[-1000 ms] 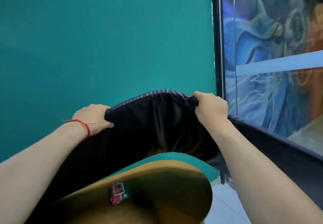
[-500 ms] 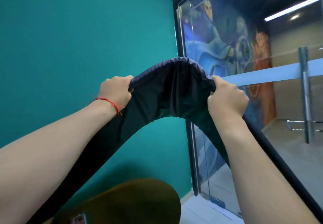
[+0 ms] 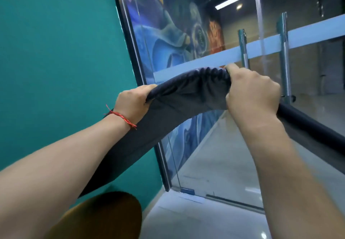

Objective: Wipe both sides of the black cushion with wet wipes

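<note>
Gripping the black cushion [image 3: 186, 93] with both hands, held up in the air in front of the glass door [image 3: 233, 145]. Left hand [image 3: 133, 101] has fingers curled over its top edge; right hand [image 3: 251, 91] fisted round bunched, gathered fabric. Cushion arches between them, draping down under both forearms. Red string [image 3: 121, 116] on left wrist. Teal wall [image 3: 56, 61] left of door, brown stool [image 3: 104, 218] below cushion.

Both forearms stretched forward, left hand [image 3: 133, 100] and right hand [image 3: 250, 93] clenched on black cushion [image 3: 186, 97], knuckles up
</note>
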`<state>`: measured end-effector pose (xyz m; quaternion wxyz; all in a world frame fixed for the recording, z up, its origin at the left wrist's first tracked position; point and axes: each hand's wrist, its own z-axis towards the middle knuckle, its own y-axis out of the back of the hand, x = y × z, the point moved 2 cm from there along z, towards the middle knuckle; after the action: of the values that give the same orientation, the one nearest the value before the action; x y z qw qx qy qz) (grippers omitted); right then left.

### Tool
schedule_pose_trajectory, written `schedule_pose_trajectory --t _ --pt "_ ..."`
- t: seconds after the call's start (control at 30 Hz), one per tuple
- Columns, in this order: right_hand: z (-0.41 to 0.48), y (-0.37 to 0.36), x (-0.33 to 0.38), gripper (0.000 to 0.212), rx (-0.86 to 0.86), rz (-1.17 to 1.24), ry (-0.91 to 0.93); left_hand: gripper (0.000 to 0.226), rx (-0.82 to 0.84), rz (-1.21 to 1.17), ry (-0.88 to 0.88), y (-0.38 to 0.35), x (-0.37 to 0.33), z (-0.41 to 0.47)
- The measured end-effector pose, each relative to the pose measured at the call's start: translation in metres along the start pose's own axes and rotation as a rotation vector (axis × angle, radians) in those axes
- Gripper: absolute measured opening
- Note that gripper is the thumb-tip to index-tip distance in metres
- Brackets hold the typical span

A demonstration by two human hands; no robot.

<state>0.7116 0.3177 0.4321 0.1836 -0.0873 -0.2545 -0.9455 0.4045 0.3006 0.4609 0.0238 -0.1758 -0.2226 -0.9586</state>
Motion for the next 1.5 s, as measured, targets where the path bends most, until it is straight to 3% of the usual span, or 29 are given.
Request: schedule_pose_trajectory --t 0.27,0.37,0.47,0.67,0.77,0.93,1.03,1.1,1.2,1.27,1.33,1.43,1.5 --pt "-0.052 -0.066 -0.044 0.034 0.108 -0.12 -0.077 0.025 0.105 -0.171 -0.061 -0.119 -0.034 -0.055" --pt "-0.078 -0.104 -0.054 0.034 0.219 -0.117 -0.097 0.022 0.313 -0.294 -0.093 -0.155 -0.036 -0.089" --pt "-0.108 -0.148 -0.065 0.035 0.371 -0.144 -0.08 0.039 0.568 -0.376 -0.017 -0.184 -0.044 -0.141" --pt "-0.143 -0.184 -0.117 0.043 0.514 -0.154 -0.159 0.049 0.83 -0.581 0.085 -0.213 -0.103 -0.201" --pt "-0.154 -0.186 -0.134 0.046 0.53 -0.114 -0.18 0.05 0.835 -0.535 0.121 -0.224 -0.127 -0.214" --pt "-0.14 -0.176 -0.158 0.046 0.285 -0.15 -0.079 0.072 0.546 -0.444 0.055 -0.24 -0.134 -0.186" --pt "-0.137 -0.178 -0.184 0.05 0.273 -0.137 0.022 0.074 0.478 -0.421 0.029 -0.248 -0.136 -0.183" --pt "-0.146 -0.187 -0.194 0.041 0.33 -0.114 0.029 0.077 0.53 -0.458 0.044 -0.255 -0.141 -0.196" --pt "-0.177 -0.21 -0.195 0.035 0.367 -0.104 0.071 0.088 0.86 -0.478 0.063 -0.274 -0.154 -0.241" --pt "-0.208 -0.234 -0.194 0.041 0.469 -0.08 0.117 0.098 1.127 -0.364 0.073 -0.279 -0.158 -0.273" --pt "-0.248 -0.264 -0.194 0.047 0.709 -0.071 0.114 0.087 1.308 -0.365 0.077 -0.277 -0.158 -0.299" --pt "-0.325 -0.307 -0.209 0.051 1.242 -0.185 0.006 0.065 1.351 -0.357 0.047 -0.271 -0.152 -0.325" --pt "-0.371 -0.326 -0.21 0.047 1.43 -0.233 -0.041 0.06 1.339 -0.345 0.025 -0.269 -0.151 -0.338"
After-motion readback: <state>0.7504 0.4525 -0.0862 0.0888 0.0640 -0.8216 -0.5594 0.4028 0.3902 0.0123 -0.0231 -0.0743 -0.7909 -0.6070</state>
